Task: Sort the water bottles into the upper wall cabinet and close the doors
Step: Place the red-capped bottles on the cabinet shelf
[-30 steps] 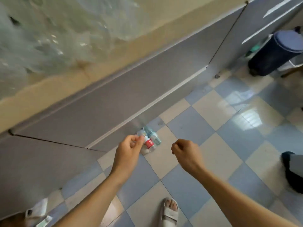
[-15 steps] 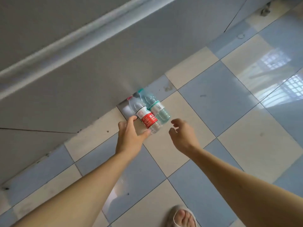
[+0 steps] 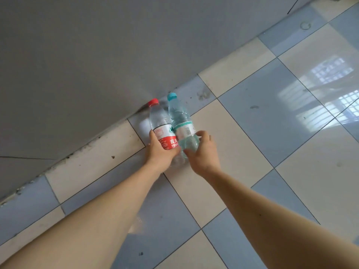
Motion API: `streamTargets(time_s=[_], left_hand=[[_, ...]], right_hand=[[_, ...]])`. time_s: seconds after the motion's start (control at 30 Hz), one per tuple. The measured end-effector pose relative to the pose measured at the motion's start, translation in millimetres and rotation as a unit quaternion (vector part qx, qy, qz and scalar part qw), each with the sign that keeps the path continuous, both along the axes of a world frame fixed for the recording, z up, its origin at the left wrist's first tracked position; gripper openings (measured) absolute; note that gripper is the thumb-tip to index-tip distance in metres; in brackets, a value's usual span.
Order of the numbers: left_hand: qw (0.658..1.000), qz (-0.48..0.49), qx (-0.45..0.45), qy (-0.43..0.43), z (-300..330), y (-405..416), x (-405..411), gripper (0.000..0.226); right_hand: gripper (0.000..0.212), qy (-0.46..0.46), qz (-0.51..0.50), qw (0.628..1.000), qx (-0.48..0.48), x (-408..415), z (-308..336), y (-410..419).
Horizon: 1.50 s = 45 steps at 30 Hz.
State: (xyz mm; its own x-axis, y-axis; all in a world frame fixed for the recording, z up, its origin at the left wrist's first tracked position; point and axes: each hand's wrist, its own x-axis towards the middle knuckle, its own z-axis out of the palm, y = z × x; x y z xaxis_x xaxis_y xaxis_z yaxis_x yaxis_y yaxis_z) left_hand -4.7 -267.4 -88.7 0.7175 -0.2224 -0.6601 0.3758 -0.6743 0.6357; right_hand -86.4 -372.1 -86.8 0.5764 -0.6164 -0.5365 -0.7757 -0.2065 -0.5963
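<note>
Two clear water bottles stand side by side on the tiled floor, close to the grey lower cabinet front. The red-capped bottle (image 3: 160, 123) carries a red and white label, and my left hand (image 3: 160, 152) grips its lower half. The teal-capped bottle (image 3: 179, 119) has a pale green label, and my right hand (image 3: 202, 152) is wrapped round its lower body. The bottles touch each other. The upper wall cabinet is out of view.
The grey lower cabinet front (image 3: 77, 65) fills the upper left, with a dirty seam where it meets the floor. Glossy blue and cream floor tiles (image 3: 272, 113) stretch to the right and toward me, reflecting a window.
The view has dropped closer to the floor. Both hands reached forward and took hold of the bottles: the left closed round the red-capped one, the right round the teal-capped one.
</note>
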Motion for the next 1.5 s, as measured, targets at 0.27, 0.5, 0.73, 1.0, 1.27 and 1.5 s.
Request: streamTargets(time_s=[0.27,0.5,0.73,1.0,1.27,1.5], left_hand=[[0.982,-0.168,0.072,0.044,29,70,-36,0.069],[0.98,-0.148,0.136,0.01,22,78,-42,0.049],[0.982,-0.148,0.114,-0.01,7,60,-25,0.082],[0.994,-0.092,0.029,-0.041,14,77,-21,0.071],[0.981,-0.092,0.019,-0.172,62,88,7,0.069],[0.963,-0.055,-0.013,-0.265,78,73,19,0.049]], right_hand=[[0.053,0.11,-0.022,0.982,0.149,-67,12,57],[0.073,0.121,0.0,0.981,0.15,-63,18,43],[0.079,0.073,-0.024,0.984,0.159,-15,8,22],[0.054,0.046,-0.079,0.979,0.18,-12,9,34],[0.064,-0.042,0.007,0.996,0.074,-3,69,18],[0.06,-0.101,-0.024,0.995,0.004,5,81,8]])
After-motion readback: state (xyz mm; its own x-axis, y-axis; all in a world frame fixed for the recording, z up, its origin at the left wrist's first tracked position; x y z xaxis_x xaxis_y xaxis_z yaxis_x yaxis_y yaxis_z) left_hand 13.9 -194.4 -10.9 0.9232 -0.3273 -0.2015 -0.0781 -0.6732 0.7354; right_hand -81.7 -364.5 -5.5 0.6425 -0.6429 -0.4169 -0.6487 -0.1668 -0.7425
